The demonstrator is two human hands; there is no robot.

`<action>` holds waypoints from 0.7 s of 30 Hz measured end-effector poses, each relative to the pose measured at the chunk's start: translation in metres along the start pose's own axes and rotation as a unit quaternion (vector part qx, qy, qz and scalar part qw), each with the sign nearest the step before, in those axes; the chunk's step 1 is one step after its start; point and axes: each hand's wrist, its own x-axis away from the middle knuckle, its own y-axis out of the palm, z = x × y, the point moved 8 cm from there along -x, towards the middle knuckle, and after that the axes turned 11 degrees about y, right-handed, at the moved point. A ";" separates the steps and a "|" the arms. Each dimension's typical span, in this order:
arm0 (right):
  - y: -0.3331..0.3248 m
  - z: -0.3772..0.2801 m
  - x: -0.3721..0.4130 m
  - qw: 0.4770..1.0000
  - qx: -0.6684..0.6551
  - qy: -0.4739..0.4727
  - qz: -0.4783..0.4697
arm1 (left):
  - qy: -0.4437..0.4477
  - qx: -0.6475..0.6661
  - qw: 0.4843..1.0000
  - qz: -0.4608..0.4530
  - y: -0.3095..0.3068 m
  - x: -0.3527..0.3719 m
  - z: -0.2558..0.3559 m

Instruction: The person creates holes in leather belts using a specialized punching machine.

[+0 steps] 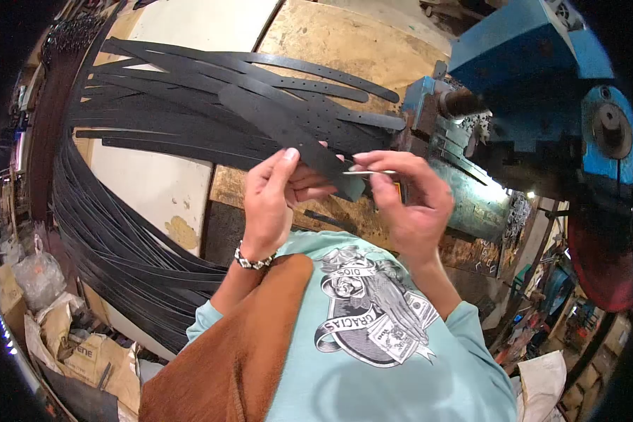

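Note:
My left hand (273, 204) grips the near end of a black leather belt strap (288, 130) with punched holes, thumb on top. My right hand (408, 197) pinches a small thin metal piece (369, 171) against the strap's tip. Both hands are close together above the edge of the wooden workbench (316, 42). A pile of black belt straps (190, 98) lies spread over the bench behind my hands, and many hang off its left edge. A beaded bracelet (253, 261) is on my left wrist.
A blue metal press machine (534, 77) stands at the right, close to my right hand. A white board (155, 186) lies under the straps. Bags and cardboard (70, 337) clutter the floor at lower left. A brown apron (239, 352) covers my lap.

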 end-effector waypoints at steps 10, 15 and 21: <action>0.037 0.000 -0.011 0.992 0.117 -0.036 0.008 | -0.005 0.028 0.999 -0.020 -0.013 0.000 0.003; 0.044 -0.006 -0.005 0.982 0.173 -0.055 0.042 | 0.006 0.028 0.999 -0.035 -0.012 -0.003 0.009; 0.060 -0.009 -0.007 0.964 0.242 -0.109 0.009 | -0.001 -0.022 0.999 -0.035 -0.021 -0.003 0.006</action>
